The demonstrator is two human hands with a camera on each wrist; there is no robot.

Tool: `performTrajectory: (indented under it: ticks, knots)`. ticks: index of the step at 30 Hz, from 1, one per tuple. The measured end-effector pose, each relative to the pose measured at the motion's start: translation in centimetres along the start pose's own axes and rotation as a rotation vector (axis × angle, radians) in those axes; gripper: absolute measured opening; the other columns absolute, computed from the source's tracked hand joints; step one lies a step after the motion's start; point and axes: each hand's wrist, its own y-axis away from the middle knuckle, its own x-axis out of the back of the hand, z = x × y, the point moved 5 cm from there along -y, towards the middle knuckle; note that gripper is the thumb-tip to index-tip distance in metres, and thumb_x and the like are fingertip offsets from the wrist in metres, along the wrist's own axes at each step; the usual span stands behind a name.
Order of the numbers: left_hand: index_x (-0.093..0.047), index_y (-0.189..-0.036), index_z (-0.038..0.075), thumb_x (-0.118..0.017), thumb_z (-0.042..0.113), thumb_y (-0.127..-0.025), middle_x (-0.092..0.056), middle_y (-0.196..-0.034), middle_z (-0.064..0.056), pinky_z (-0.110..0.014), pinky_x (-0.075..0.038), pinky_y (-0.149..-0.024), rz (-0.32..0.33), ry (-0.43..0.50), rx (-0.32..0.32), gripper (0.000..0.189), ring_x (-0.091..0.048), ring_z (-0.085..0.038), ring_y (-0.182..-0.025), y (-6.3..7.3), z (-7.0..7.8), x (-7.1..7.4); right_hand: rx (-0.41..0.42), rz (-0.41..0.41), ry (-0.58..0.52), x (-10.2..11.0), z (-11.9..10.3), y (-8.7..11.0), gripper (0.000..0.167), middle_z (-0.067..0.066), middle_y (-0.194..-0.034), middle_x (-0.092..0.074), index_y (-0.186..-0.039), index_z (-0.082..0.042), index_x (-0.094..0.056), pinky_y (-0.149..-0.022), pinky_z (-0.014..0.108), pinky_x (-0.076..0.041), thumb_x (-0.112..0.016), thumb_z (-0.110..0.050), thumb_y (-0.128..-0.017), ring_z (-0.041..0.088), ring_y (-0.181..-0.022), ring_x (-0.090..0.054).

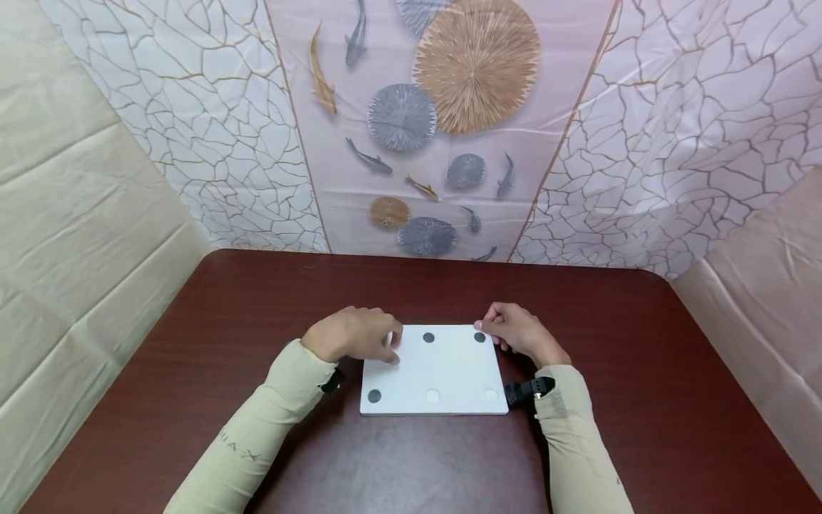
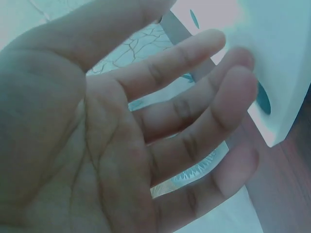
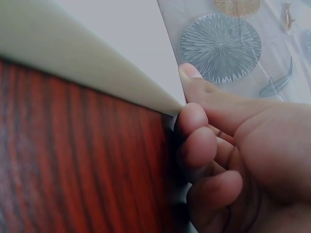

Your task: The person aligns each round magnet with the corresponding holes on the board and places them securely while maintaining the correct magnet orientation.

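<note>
White board (image 1: 449, 368) between the fingers: right hand (image 1: 519, 332) pinching its corner, left hand (image 1: 356, 333) spread. Step judged as positioning; next move likely needs left-side support.

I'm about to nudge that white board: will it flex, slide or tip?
The white board looks stiff: its edges run straight without visible sag. Being broad and low on the table, it would probably slide rather than tip. With the right hand pinching its far right corner, a push might swivel it about that corner.
</note>
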Motion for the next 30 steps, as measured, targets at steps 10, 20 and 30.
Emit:
performTrajectory:
  ticks: [10,20,30]
  knots:
    - [-0.070,-0.124,0.018,-0.077,0.042,-0.096,-0.070,-0.114,-0.001,-0.049,-0.053,-0.090,0.079,-0.002,0.140,0.038,-0.067,-0.024,-0.102,0.2,-1.9,0.5,0.005,0.010,0.012,-0.2,-0.1,0.1,0.026,0.001,-0.068,-0.058,-0.100,-0.010,-0.061,-0.052,0.030,-0.041,-0.070,-0.034,-0.104,0.017,-0.061,-0.052]
    - [-0.057,-0.144,0.017,-0.070,0.058,-0.096,-0.070,-0.133,-0.009,-0.051,-0.049,-0.101,-0.002,0.024,0.280,0.065,-0.066,-0.032,-0.121,0.0,-3.9,-0.5,0.000,0.007,0.024,-0.2,-0.2,-0.1,0.027,0.000,-0.067,-0.059,-0.101,-0.009,-0.061,-0.053,0.030,-0.042,-0.071,-0.034,-0.104,0.017,-0.060,-0.053]
    - [-0.060,-0.127,0.021,-0.075,0.065,-0.089,-0.068,-0.103,0.002,-0.041,-0.051,-0.084,0.003,0.079,0.169,0.061,-0.063,-0.018,-0.091,-1.0,-4.3,-1.0,0.004,0.000,0.028,-0.1,-0.2,-0.1,0.027,0.001,-0.069,-0.059,-0.102,-0.009,-0.061,-0.052,0.030,-0.041,-0.070,-0.034,-0.104,0.018,-0.061,-0.053]
